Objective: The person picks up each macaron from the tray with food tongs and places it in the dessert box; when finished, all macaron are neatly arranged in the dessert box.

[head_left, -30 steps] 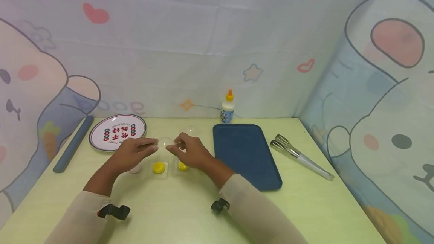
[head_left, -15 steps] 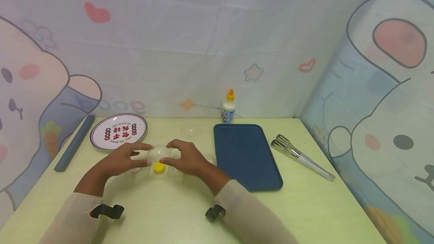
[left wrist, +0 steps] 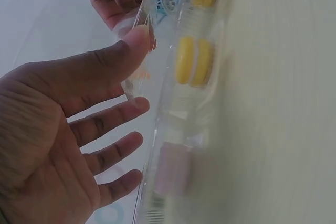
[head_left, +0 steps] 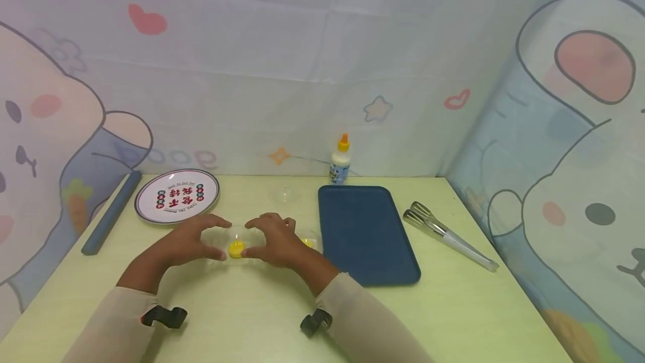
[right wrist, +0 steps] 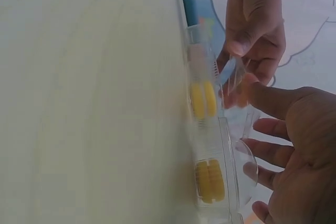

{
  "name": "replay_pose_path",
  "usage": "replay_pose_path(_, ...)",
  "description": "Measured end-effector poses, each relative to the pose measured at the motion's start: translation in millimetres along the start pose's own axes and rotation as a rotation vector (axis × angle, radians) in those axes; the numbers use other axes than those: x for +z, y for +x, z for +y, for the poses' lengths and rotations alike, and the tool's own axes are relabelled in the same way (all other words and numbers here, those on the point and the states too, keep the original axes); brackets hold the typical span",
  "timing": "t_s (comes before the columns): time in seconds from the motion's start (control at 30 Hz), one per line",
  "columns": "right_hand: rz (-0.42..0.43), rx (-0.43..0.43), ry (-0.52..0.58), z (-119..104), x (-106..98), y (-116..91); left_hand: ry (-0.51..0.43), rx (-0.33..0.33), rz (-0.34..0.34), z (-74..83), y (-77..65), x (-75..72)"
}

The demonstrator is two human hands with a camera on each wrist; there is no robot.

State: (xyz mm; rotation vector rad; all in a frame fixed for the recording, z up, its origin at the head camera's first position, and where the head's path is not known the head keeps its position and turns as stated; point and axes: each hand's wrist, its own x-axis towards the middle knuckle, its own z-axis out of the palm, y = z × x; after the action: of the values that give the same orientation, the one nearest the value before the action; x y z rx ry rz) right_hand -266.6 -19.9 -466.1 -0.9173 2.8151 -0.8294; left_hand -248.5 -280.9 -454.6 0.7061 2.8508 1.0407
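A clear plastic dome lid (head_left: 235, 232) is held between my two hands, over a yellow macaron (head_left: 237, 249). My left hand (head_left: 186, 242) pinches its left side, the thumb at the near edge. On the right side my right hand (head_left: 278, 241) pinches it the same way. The wrist views show the lid tilted to the camera, close above the row of clear plastic bases (right wrist: 194, 129). A pink macaron (left wrist: 173, 169) sits left of the yellow one, hidden by my left hand in the head view. Another yellow macaron (right wrist: 210, 181) stands to the right, beside a clear dome.
Right of the hands a yellow macaron shows in a clear container (head_left: 313, 240). Behind lies a loose clear dome lid (head_left: 284, 194). Around stand a plate (head_left: 176, 196), a grey-blue rolled mat (head_left: 112, 214), a glue-like bottle (head_left: 340, 162), a blue tray (head_left: 368, 234) and metal tongs (head_left: 448, 237).
Both hands have brought the lid down and nearer, from behind the row to over the yellow macaron. The fingers have spread wider around the lid's edge.
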Motion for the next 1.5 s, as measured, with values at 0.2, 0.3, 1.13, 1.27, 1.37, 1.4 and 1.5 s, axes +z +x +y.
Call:
replay_pose_path(0.2, 0.005, 0.002, -0.040, -2, 3, 0, 0.054, 0.049, 0.021, -1.6, 2.1, 4.1)
replay_pose_path(0.3, -0.002, 0.002, -0.041, -1, 5, -1, 0.065, 0.054, 0.021, -2.7, 1.9, 5.9)
replay_pose_path(1.13, -0.005, 0.001, -0.069, 1, 15, -1, 0.105, -0.071, -0.011, -1.6, 2.8, 14.0)
replay_pose_path(1.27, 0.003, -0.001, -0.075, 1, 17, 0, 0.129, -0.083, -0.006, 0.0, 2.3, 14.3)
replay_pose_path(1.37, 0.004, 0.003, -0.078, 2, 18, 0, 0.134, -0.085, 0.000, 0.6, 1.8, 14.4)
replay_pose_path(1.4, 0.003, 0.006, -0.079, 2, 18, 0, 0.134, -0.083, 0.001, 1.0, 1.7, 14.4)
replay_pose_path(1.5, -0.001, 0.016, -0.083, 1, 18, 0, 0.133, -0.083, 0.002, 0.9, 2.0, 15.5)
